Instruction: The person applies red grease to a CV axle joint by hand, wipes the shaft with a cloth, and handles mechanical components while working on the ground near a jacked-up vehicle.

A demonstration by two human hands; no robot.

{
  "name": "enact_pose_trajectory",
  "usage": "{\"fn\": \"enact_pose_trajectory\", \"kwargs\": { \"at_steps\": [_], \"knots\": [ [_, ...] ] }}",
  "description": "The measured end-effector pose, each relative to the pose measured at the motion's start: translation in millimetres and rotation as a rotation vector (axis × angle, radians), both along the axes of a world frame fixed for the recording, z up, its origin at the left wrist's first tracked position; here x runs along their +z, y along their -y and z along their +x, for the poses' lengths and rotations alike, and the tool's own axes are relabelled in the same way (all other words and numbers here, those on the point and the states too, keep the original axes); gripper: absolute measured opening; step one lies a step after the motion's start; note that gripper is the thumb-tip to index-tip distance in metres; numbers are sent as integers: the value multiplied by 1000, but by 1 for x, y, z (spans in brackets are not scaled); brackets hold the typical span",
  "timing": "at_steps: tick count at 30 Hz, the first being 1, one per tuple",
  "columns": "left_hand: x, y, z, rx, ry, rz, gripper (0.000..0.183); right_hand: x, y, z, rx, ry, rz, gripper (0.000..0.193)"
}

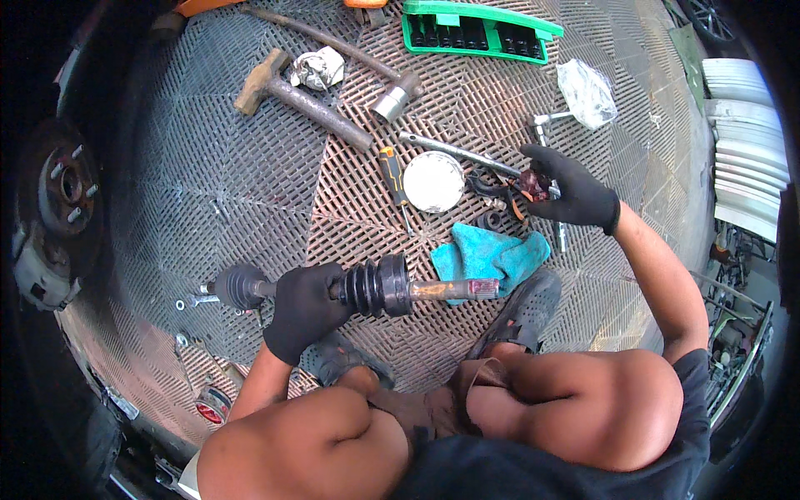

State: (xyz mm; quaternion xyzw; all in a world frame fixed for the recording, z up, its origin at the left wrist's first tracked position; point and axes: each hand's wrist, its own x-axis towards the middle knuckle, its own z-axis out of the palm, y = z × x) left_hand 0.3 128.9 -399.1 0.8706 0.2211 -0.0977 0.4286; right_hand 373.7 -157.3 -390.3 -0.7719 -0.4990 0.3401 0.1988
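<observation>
"Shaft [443,290], where do we have it?"

"Crosswise in front of the knees, over the floor grating [275,192]. Rounded joint [239,287] to the left, bare end to the right. Left hand [310,307] grips it between that joint and the ribbed boot [375,285], fingers wrapped around."

"And the right hand [575,190]?"

"Extended past the blue cloth [500,252], beside the metal bar [458,153]. Fingers curve about a dark red part [533,183], greasy-looking. We cannot tell whether they are closed on it or merely around it."

"Best handling, in our judgement?"

"We keep the left grip on bare metal; the rubber would probably flex and let the shaft roll. We hold it level, since both ends look heavy enough to tip it."

"Risks?"

"Bare end looks smeared, so grit would likely stick. We keep it off the grating. It overlaps the cloth in our view; contact uncertain. For the red part, we would want a full pinch and a path clear of the bar, the screwdriver [391,177] and the white lid [433,182]. Slippery gloves are our main concern."
</observation>
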Motion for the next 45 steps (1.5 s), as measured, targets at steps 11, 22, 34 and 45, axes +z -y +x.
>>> {"fn": "enact_pose_trajectory", "kwargs": {
  "at_steps": [11, 22, 34, 45],
  "knots": [
    [1, 1, -1, -38, 4, 54, 22, -32, -76, 44, 416, 633, -725, 28],
    [3, 1, -1, -50, -12, 35, 23, -71, -144, 37, 285, 650, -712, 24],
    [2, -3, 2, -41, 16, -1, 24, -26, -120, 59, -26, 549, 52, 82],
    [0, -3, 5, -47, -14, -16, 30, -59, -98, 30, -37, 554, 42, 71]
  ]
}}
